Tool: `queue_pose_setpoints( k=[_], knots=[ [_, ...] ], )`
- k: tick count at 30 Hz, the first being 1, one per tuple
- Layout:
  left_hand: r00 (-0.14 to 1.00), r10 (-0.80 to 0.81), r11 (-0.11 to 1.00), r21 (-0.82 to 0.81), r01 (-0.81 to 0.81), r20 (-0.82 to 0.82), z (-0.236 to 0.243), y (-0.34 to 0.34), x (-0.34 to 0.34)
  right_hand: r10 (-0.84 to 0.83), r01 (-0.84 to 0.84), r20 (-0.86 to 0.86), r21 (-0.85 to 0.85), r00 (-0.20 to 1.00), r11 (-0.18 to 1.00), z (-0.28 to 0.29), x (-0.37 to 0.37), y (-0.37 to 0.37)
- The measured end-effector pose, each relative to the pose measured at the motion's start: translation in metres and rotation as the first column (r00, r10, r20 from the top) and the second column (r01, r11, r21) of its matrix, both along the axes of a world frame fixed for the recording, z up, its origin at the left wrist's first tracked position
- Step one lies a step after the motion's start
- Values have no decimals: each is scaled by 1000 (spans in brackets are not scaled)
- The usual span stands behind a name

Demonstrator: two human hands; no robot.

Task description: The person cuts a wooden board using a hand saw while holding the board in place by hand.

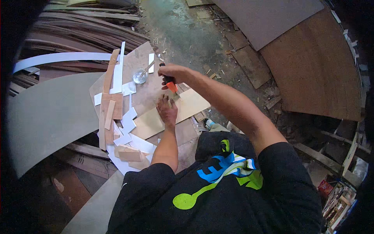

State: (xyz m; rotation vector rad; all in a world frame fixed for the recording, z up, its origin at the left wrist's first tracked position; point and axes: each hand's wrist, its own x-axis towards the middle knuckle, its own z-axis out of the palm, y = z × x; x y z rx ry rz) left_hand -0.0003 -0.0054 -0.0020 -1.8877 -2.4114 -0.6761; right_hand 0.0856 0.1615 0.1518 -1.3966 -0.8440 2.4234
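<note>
Blue block-letter shapes (pixel 213 171) are running across the black shirt (pixel 241 206), on the body side of the left hand (pixel 167 110) and right hand (pixel 170 73), and folds are breaking up the lettering. A lime-green disc (pixel 185 201) is sitting farther from both hands, and a small white mark (pixel 124 185) is showing on the left sleeve (pixel 136 195).

The right fingers (pixel 164 83) hide part of the tool (pixel 171 86), whose end (near the pale board (pixel 148 123)) is blurred.
</note>
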Motion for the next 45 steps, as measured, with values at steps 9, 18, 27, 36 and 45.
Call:
queue_pose_setpoints(
  k=[9,18,27,36,45],
  knots=[
    [1000,-22,1000,15,22,22,-4,1,-1,-8,2,36,172,999,985,-8,9,-28],
    [998,-49,998,39,50,-47,-9,-7,-9,-42,35,14,324,999,946,50,35,-68],
    [995,-79,985,151,87,-54,-12,1,-5,-142,54,171,438,975,897,24,32,-90],
    [997,-70,997,25,71,-26,7,2,1,-117,52,203,297,972,954,21,26,-72],
    [999,-20,999,26,18,50,4,1,3,-140,32,227,421,964,906,-6,27,-72]
  ],
)
